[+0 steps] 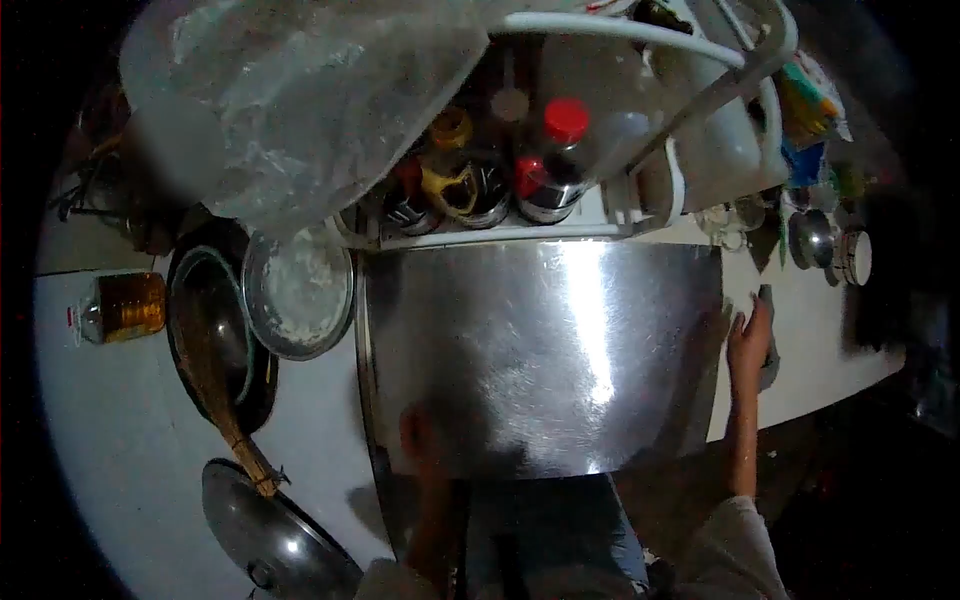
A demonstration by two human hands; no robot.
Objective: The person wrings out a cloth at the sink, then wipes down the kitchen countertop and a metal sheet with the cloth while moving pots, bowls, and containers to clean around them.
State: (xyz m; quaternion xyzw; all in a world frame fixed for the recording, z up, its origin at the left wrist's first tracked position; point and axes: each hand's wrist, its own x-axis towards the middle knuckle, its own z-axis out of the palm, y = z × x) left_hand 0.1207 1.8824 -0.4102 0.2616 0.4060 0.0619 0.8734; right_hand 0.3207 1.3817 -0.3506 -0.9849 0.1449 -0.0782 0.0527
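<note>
A large shiny metal board point(540, 360) lies in front of me, its near edge close to my body. My right hand point(750, 338) is just beyond the board's right edge, over the pale counter. A dark grey patch beside it could be a shadow or an object; I cannot tell which. At the board's lower left is my left hand point(420, 440), dim and blurred. Its fingers cannot be made out, nor whether it touches the metal.
Left of the board are a floury metal bowl point(298, 290), a dark wok point(225, 350) with a straw brush point(215, 385), a lid point(275, 530) and an oil bottle point(125, 306). Behind stands a white rack point(500, 238) with several bottles, partly under a plastic bag point(310, 100). Jars point(812, 238) stand right.
</note>
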